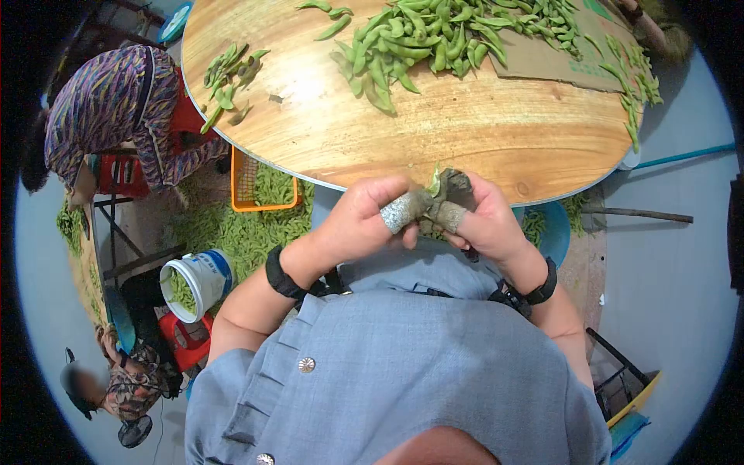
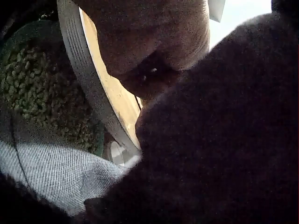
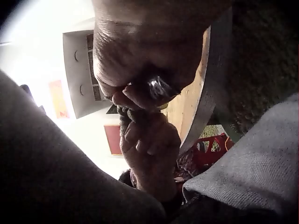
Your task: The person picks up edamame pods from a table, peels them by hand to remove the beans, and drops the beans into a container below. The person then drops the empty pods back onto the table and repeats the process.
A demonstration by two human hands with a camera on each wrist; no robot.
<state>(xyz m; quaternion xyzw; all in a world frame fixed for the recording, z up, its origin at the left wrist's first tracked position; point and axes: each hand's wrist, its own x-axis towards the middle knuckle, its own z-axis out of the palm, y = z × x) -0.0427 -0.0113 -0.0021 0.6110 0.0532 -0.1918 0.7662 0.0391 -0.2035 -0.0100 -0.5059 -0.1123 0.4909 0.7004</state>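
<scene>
In the head view, my left hand (image 1: 364, 217) and right hand (image 1: 496, 221) meet just off the round table's near edge. Their fingers are curled and pinch a green pod (image 1: 435, 184) between them. Silvery tape wraps the left thumb, a duller wrap the right one, and dark material covers some right fingertips. The left wrist view shows my left hand (image 2: 154, 37) dark and close, its fingertips hidden. In the right wrist view my right hand (image 3: 145, 46) is above the left hand (image 3: 152, 140), fingertips together; the pod cannot be made out there.
On the wooden table (image 1: 310, 132) lie a large heap of pods (image 1: 418, 39), a small pile (image 1: 229, 74) and cardboard (image 1: 542, 62). Below are an orange basket (image 1: 244, 205), a white bucket (image 1: 194, 283), a blue basin (image 1: 558, 236) and floor pods. Two people are at left, an arm at upper right.
</scene>
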